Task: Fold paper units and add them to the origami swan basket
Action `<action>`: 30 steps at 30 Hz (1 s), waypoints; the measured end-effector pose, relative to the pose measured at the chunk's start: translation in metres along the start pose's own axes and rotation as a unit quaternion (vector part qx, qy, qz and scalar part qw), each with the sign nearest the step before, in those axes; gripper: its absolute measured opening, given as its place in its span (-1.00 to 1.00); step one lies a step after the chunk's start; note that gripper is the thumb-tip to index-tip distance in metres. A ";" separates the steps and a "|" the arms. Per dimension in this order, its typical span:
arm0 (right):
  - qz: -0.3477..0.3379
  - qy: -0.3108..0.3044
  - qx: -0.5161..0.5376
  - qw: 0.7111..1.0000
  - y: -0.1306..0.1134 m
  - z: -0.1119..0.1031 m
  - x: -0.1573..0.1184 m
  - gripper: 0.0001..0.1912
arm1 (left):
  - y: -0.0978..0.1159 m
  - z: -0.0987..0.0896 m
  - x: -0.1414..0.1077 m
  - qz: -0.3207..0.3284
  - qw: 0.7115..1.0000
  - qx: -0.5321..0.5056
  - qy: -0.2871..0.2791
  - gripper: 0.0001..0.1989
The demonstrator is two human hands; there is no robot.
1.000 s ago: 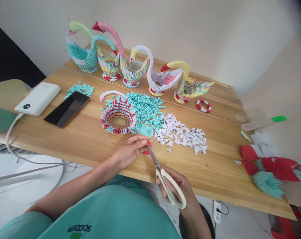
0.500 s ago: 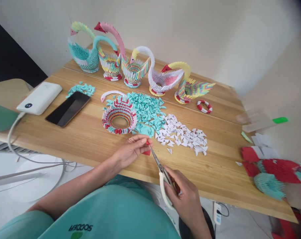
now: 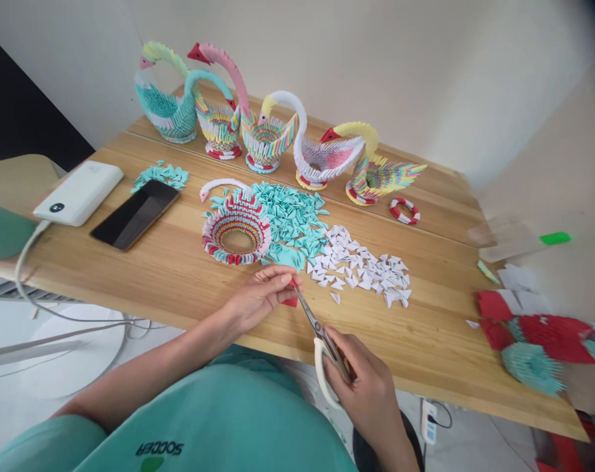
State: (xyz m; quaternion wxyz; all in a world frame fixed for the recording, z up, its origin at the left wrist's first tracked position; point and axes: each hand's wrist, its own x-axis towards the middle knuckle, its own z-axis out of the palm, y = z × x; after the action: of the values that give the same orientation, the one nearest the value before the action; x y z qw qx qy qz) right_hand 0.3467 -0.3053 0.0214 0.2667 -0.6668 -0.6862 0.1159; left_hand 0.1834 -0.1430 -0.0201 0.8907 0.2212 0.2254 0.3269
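The red paper piece [image 3: 290,301] sits at the near edge of the wooden table [image 3: 179,275], pinched in the fingertips of the left hand [image 3: 258,298], which is curled around it. The scissors [image 3: 322,344] meet it from the right: their metal blades are drawn nearly together with the tips at the paper's edge, and the white handles are buried in the right hand [image 3: 364,390], whose fingers are folded tight through the loops.

Just behind the left hand lies a heap of teal folded triangles [image 3: 290,219], and beside it, to the right, a spread of white folded triangles [image 3: 361,269]. A round multicoloured paper ring base [image 3: 236,229] rests against the teal heap on its left, with a pink-tipped white paper neck [image 3: 219,187] curving behind it. Further left lie a dark phone [image 3: 135,213], a white power bank [image 3: 78,193] with its cable, and a small cluster of teal pieces [image 3: 160,175]. Along the back stand finished paper swans [image 3: 272,131], and near them a small red-and-white ring [image 3: 404,210]. At the far right are red and teal paper assemblies [image 3: 538,341].
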 end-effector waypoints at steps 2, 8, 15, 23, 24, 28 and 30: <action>-0.025 0.027 -0.039 0.999 -0.001 0.002 0.000 -0.59 | -0.001 0.000 0.001 0.002 1.000 0.002 0.005 -0.81; 0.084 0.001 0.096 0.992 -0.003 0.007 0.004 -0.66 | -0.001 0.000 0.001 0.004 1.000 0.014 0.005 -0.81; 0.285 -0.045 0.316 0.904 0.003 0.005 -0.004 -0.57 | 0.001 0.003 0.002 -0.008 1.000 0.008 0.021 -0.82; 0.273 -0.058 0.261 0.924 0.003 -0.004 -0.004 -0.60 | 0.001 0.003 0.002 -0.003 0.999 -0.010 0.038 -0.79; 0.270 -0.058 0.264 0.924 0.001 -0.003 -0.002 -0.61 | 0.001 0.002 0.002 -0.005 0.999 -0.009 0.034 -0.79; 0.260 -0.057 0.272 0.925 -0.002 0.001 0.002 -0.60 | 0.001 0.002 0.002 -0.008 1.000 -0.006 0.027 -0.79; 0.256 -0.051 0.272 0.926 -0.002 0.002 0.003 -0.61 | 0.002 0.002 0.001 -0.009 1.000 -0.005 0.026 -0.79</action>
State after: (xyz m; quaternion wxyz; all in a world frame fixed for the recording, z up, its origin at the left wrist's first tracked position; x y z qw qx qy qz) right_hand 0.3441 -0.3023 0.0216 0.3641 -0.7147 -0.4471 0.3959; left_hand 0.1844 -0.1412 -0.0180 0.8884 0.2062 0.2490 0.3259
